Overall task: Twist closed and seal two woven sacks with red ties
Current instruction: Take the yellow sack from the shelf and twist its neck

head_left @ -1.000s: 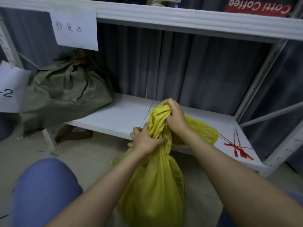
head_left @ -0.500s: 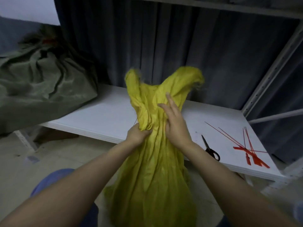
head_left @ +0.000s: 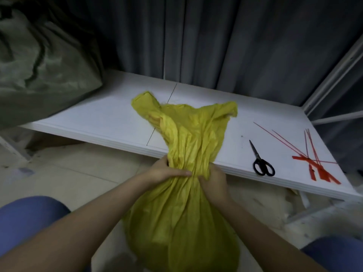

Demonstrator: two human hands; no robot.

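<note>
A yellow woven sack [head_left: 182, 216] stands on the floor between my knees, its loose mouth flopped forward onto the white shelf [head_left: 94, 118]. My left hand [head_left: 165, 170] and my right hand [head_left: 215, 183] both squeeze the sack's neck from either side, gathering it just in front of the shelf edge. Several red ties [head_left: 318, 161] lie on the right end of the shelf. A green woven sack [head_left: 39, 71] sits on the shelf's left end, partly out of frame.
Black scissors [head_left: 261, 161] lie on the shelf between the yellow sack and the red ties. A grey curtain [head_left: 196, 40] hangs behind the shelf. A metal rack post [head_left: 334, 75] rises at the right. My blue-clad knees [head_left: 29, 218] frame the sack.
Both hands slid down the sack from its top to a lower neck. The sack's mouth dropped forward onto the shelf. The view tilted down.
</note>
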